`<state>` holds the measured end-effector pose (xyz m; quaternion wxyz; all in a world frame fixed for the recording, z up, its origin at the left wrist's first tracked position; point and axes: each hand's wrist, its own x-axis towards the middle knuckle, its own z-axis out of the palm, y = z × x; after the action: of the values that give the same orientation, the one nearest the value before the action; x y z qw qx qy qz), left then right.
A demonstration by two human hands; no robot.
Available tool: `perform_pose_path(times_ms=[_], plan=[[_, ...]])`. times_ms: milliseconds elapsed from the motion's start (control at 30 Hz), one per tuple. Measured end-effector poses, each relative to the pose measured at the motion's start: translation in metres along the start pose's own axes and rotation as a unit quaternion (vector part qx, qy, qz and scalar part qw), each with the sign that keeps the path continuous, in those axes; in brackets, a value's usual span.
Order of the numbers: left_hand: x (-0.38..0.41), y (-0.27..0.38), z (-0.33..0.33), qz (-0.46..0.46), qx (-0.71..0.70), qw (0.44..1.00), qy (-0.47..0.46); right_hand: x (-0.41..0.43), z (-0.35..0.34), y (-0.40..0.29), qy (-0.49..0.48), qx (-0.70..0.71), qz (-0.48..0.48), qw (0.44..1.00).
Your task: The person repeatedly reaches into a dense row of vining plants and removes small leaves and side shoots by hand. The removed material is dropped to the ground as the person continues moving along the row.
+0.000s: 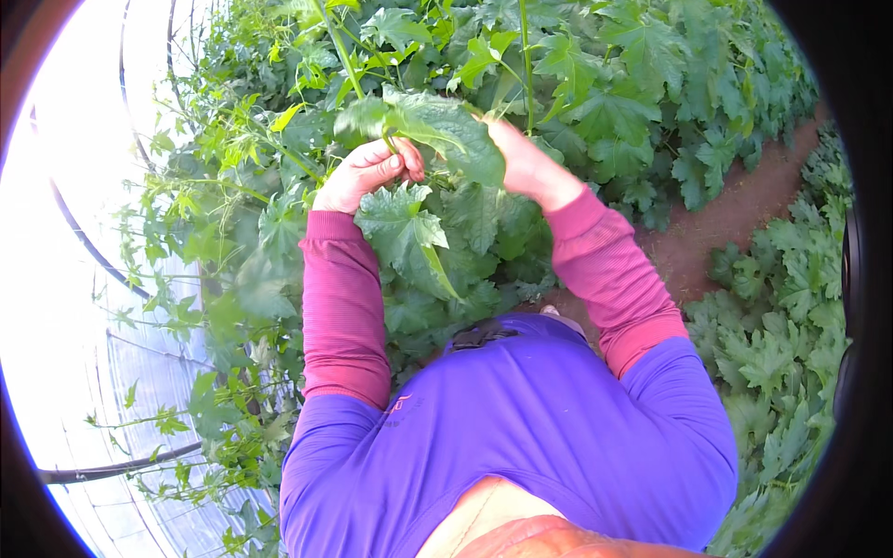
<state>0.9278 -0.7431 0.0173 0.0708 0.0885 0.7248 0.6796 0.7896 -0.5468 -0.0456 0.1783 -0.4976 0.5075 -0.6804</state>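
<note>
My left hand (pixel 373 171) is raised among lobed green leaves, its thumb and fingers pinched around a thin leaf stalk (pixel 389 141). A large leaf (pixel 446 129), partly blurred, spreads between my two hands. Against that leaf's right side is my right hand (pixel 523 164), also blurred; its fingers are largely hidden, so what they hold does not show. Just below my left hand hangs another jagged leaf (pixel 401 223). A thick green vine stem (pixel 342 52) rises above the hands, and a second upright stem (pixel 526 63) stands further right.
Dense climbing foliage (pixel 628 84) fills the space ahead. On the left, a translucent plastic greenhouse wall (pixel 153 356) has curved dark ribs (pixel 91 240). A brown soil path (pixel 725 202) runs at right, bordered by another row of leafy plants (pixel 774 349). Thin tendrils and shoots reach toward the wall.
</note>
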Motion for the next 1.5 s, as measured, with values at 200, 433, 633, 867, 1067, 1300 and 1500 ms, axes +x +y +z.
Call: perform_pose_path(times_ms=[200, 433, 633, 867, 1067, 1300, 1500], plan=[[0.012, -0.015, 0.026, -0.010, -0.056, 0.993, 0.100, -0.006, 0.008, 0.022, -0.068, -0.062, 0.065, 0.994], [0.015, -0.014, 0.048, 0.008, 0.003, 0.987, 0.161, -0.001, -0.007, -0.022, -0.082, -0.285, 0.107, 0.949], [0.009, -0.027, 0.049, 0.054, -0.049, 0.986, 0.152, -0.022, -0.009, 0.022, -0.065, -0.016, 0.154, 0.986], [-0.020, -0.015, 0.047, 0.106, -0.079, 0.975, 0.179, -0.035, -0.083, 0.029, -0.119, -0.546, 0.203, 0.804], [-0.022, -0.003, 0.075, 0.055, -0.090, 0.978, 0.183, -0.005, -0.049, -0.047, 0.004, -0.316, -0.067, 0.946], [-0.008, 0.002, 0.086, 0.073, -0.025, 0.992, 0.102, 0.026, -0.018, 0.022, -0.493, -0.177, 0.268, 0.809], [-0.007, -0.001, 0.094, 0.074, -0.061, 0.987, 0.130, -0.001, -0.037, 0.051, -0.461, 0.015, 0.344, 0.818]])
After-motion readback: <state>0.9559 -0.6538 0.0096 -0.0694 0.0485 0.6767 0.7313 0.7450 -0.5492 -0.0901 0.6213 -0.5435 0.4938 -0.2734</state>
